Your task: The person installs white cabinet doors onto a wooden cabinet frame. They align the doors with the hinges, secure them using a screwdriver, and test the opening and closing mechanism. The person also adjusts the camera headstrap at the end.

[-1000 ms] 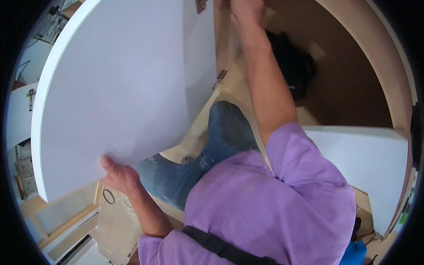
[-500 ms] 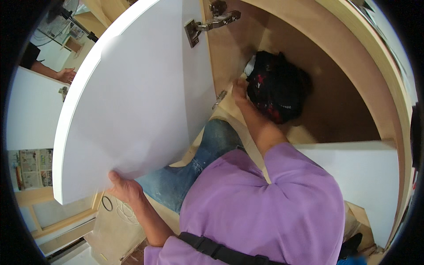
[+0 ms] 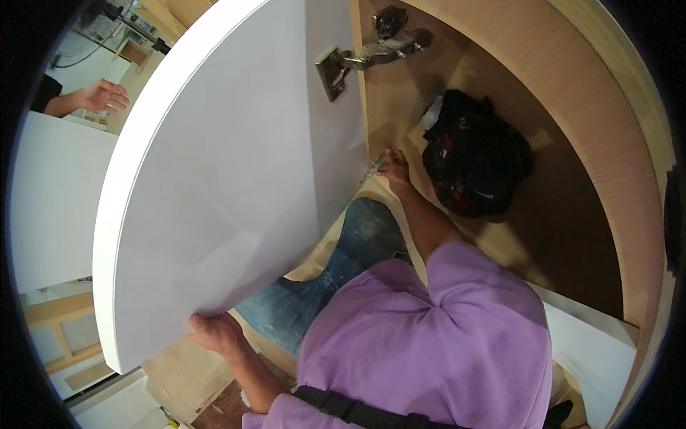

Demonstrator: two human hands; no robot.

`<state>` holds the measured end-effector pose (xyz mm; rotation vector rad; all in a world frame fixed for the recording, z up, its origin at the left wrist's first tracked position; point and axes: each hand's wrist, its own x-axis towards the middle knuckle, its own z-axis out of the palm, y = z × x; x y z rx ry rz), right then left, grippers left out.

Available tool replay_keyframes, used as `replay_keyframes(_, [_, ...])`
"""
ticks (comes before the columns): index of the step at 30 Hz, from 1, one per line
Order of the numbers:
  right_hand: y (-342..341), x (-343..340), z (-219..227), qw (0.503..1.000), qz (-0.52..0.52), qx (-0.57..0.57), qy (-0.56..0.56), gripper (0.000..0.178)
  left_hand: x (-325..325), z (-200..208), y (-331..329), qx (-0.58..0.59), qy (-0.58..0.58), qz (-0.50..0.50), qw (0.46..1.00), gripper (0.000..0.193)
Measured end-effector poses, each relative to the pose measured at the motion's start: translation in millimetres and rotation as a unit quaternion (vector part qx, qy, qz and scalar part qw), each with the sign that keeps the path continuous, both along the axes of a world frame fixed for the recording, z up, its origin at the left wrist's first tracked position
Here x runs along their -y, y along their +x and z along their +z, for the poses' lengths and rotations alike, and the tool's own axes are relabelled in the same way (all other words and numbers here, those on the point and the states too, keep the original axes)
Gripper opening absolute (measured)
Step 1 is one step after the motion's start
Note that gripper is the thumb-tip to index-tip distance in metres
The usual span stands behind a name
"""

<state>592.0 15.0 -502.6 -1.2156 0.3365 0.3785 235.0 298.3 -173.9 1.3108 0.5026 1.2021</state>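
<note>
A white cabinet door (image 3: 221,193) stands swung out on the left, its bright edge curving toward the rim. My left hand (image 3: 216,333) grips the door's lower edge, thumb on the white face and the fingers hidden behind. Inside the cabinet my right hand (image 3: 394,167) is at the lower metal hinge (image 3: 375,166), fingers bent around its inner end; whether they grasp a part of it cannot be made out. Higher up, a larger metal hinge (image 3: 371,53) joins the door to the cabinet's side wall.
A black bundle (image 3: 475,161) with red marks lies in the cabinet, right of my right hand. A wooden frame (image 3: 607,107) curves along the right. Behind the door at the far left, another person's hand (image 3: 106,96) shows above a white panel (image 3: 64,193). Wooden framing (image 3: 64,332) stands lower left.
My right hand has moved from beside the black bundle down to the lower hinge. My left hand still holds the door edge. The other person's hand has lifted and its fingers spread.
</note>
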Motion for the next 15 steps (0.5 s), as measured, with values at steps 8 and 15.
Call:
replay_keyframes(8, [-69,-11,-19,0.999,0.002,-0.033,0.008,0.043,-7,-21,2,-0.025,0.022,-0.023,0.999,0.071])
replay_keyframes(15, [-78,-17,87,0.882,0.062,0.361,-0.298,0.046,-12,-27,-12,0.011,0.045,-0.023,0.999,0.063])
